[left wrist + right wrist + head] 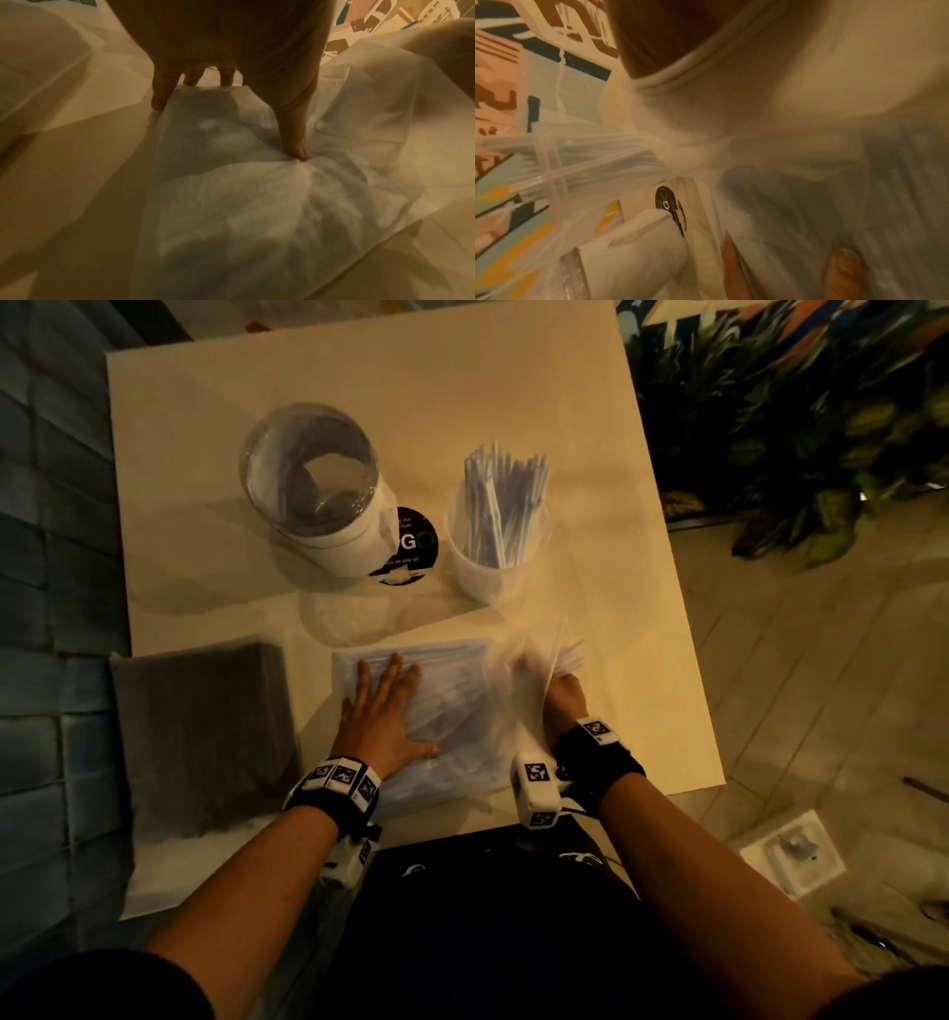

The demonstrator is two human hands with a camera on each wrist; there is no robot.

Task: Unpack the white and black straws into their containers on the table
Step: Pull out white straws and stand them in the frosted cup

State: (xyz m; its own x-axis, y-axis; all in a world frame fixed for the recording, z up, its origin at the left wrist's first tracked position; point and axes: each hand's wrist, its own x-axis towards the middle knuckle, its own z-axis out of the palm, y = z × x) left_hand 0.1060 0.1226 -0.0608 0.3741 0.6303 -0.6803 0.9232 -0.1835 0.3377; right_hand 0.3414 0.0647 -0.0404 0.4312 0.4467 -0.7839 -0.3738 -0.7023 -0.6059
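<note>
A clear plastic bag of white straws [447, 706] lies at the table's near middle. My left hand [382, 711] rests flat on it with the fingers spread, and in the left wrist view the thumb [295, 140] presses into the plastic [244, 203]. My right hand [564, 691] is at the bag's right end, fingers curled round a bunch of white straws [571, 654] that stick out there. Loose plastic [795, 121] hides its fingers in the right wrist view. A pack of black straws [205, 737] lies at the left. A clear cup [488, 577] holds white straws.
A white container with a clear dome lid [318, 495] stands behind the bag, next to a round black sticker [417, 545]. The table's near edge [667, 791] is just behind my wrists. Plants [796, 428] stand beyond the right edge.
</note>
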